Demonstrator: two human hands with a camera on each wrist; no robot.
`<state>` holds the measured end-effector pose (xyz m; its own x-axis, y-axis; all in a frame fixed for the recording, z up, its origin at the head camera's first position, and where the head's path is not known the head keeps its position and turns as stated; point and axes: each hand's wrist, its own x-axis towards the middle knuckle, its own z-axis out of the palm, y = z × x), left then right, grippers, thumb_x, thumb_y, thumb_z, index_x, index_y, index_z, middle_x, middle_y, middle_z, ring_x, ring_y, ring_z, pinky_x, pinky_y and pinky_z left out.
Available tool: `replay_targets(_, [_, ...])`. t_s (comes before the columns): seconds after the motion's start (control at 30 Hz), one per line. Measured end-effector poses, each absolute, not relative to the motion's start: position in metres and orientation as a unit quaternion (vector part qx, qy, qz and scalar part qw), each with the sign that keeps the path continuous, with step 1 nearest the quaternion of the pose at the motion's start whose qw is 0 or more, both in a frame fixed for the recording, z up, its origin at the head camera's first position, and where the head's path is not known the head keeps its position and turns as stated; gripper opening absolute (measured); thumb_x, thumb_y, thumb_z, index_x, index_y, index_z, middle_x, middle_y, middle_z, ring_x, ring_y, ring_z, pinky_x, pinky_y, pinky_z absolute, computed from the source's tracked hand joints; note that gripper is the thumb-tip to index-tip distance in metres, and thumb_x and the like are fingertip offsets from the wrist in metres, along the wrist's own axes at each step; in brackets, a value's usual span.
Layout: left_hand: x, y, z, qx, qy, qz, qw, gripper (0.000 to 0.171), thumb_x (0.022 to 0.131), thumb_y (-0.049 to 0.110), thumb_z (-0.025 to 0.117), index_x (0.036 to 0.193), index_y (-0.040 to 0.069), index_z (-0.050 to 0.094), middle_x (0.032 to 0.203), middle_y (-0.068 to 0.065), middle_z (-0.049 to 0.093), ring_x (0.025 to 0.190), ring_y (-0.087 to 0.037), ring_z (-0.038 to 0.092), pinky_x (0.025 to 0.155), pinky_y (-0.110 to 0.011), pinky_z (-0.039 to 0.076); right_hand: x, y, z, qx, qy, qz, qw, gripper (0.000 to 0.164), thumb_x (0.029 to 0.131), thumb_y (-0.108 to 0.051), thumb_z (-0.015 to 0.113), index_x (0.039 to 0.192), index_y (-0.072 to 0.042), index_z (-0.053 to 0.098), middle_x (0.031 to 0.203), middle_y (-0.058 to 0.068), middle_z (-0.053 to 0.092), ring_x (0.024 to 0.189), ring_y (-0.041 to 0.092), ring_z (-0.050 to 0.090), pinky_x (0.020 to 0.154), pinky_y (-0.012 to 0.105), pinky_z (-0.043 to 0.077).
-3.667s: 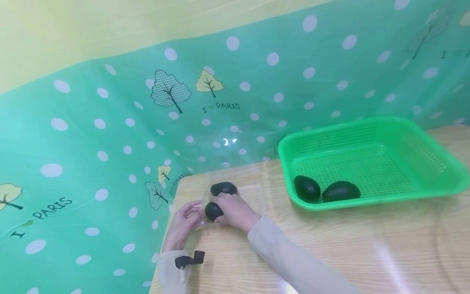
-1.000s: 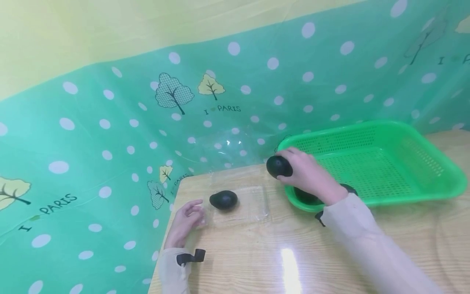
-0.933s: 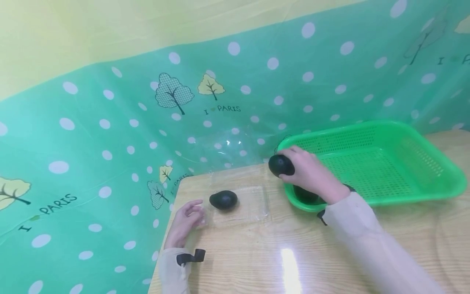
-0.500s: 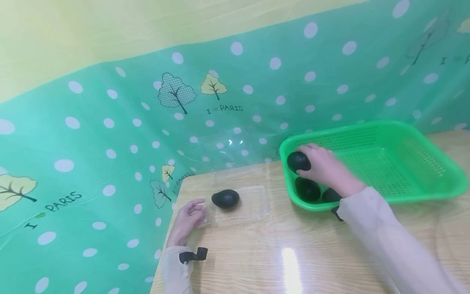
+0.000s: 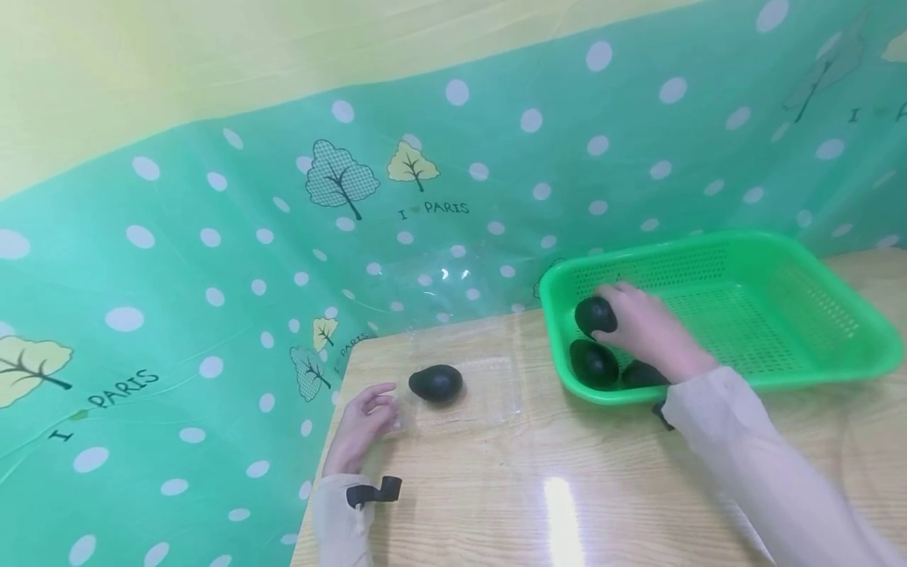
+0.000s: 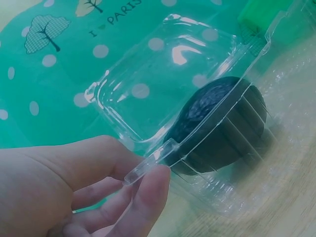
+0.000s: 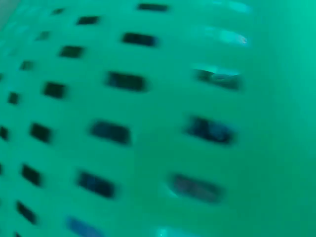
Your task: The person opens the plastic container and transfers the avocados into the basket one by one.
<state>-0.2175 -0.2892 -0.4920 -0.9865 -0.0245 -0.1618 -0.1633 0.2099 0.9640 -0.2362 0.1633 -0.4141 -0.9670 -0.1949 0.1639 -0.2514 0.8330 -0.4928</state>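
Observation:
In the head view my right hand [image 5: 648,327] grips a dark avocado [image 5: 595,316] inside the left end of the green basket [image 5: 716,386]. Two more avocados lie below it: one avocado [image 5: 594,364] in the corner, and another avocado [image 5: 643,375] partly hidden by the wrist. My left hand [image 5: 360,425] is at the left edge of a clear plastic clamshell box [image 5: 496,386]. The left wrist view shows its thumb and finger pinching the box's rim tab [image 6: 150,162]. A single avocado [image 6: 217,123] lies in that box, whose lid stands raised. The right wrist view shows only blurred basket wall.
The box and basket stand on a light wooden table [image 5: 489,488]. Behind them hangs a green dotted cloth [image 5: 248,236] printed with trees. The box's raised clear lid [image 5: 446,283] leans near the cloth. Glare [image 5: 563,520] marks the table's front.
My right hand has carried an avocado from the box rightward, over the basket's rim and down into its left end. One avocado is left in the box. The left hand stays put.

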Motion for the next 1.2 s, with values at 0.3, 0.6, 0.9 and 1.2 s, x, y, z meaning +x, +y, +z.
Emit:
replay_targets(0.3, [-0.217,-0.288,-0.492,-0.053,0.778,0.623,0.055,0.048,0.090,0.000,0.064,0.137,0.000,0.052,0.106,-0.014,0.059,0.075,-0.015,0.063,0.078,-0.030,0.061,-0.235,0.169,-0.426,0.114,-0.959,0.255,0.047,0.064,0.085,-0.010,0.075,0.139,0.010,0.046,0.136,0.037,0.046,0.118,0.055,0.051,0.098,0.068,0.044])
replay_targets(0.6, [-0.216,-0.289,-0.492,-0.056,0.774,0.629,0.051,0.049,0.090,0.000,0.065,0.137,-0.002,0.051,0.105,-0.013,0.060,0.075,-0.015,0.064,0.077,-0.030,0.061,-0.233,0.167,-0.433,0.120,-0.966,0.224,0.054,0.062,0.084,-0.009,0.077,0.135,0.011,0.048,0.126,0.035,0.052,0.109,0.053,0.056,0.091,0.064,0.050])
replay_targets(0.9, [-0.218,-0.288,-0.492,-0.048,0.777,0.626,0.051,0.048,0.090,0.002,0.065,0.137,-0.002,0.052,0.109,-0.017,0.060,0.080,-0.019,0.064,0.078,-0.030,0.061,-0.233,0.168,-0.438,0.124,-0.968,0.211,0.061,0.059,0.084,-0.008,0.077,0.133,0.011,0.050,0.118,0.033,0.055,0.103,0.050,0.059,0.086,0.062,0.052])
replay_targets(1.2, [-0.216,-0.288,-0.492,-0.056,0.772,0.630,0.059,0.047,0.091,-0.002,0.062,0.137,-0.001,0.052,0.112,-0.018,0.059,0.086,-0.023,0.064,0.079,-0.031,0.061,-0.232,0.164,-0.439,0.135,-0.969,0.203,0.044,0.059,0.085,-0.008,0.076,0.133,0.011,0.049,0.121,0.036,0.053,0.102,0.051,0.060,0.083,0.062,0.054])
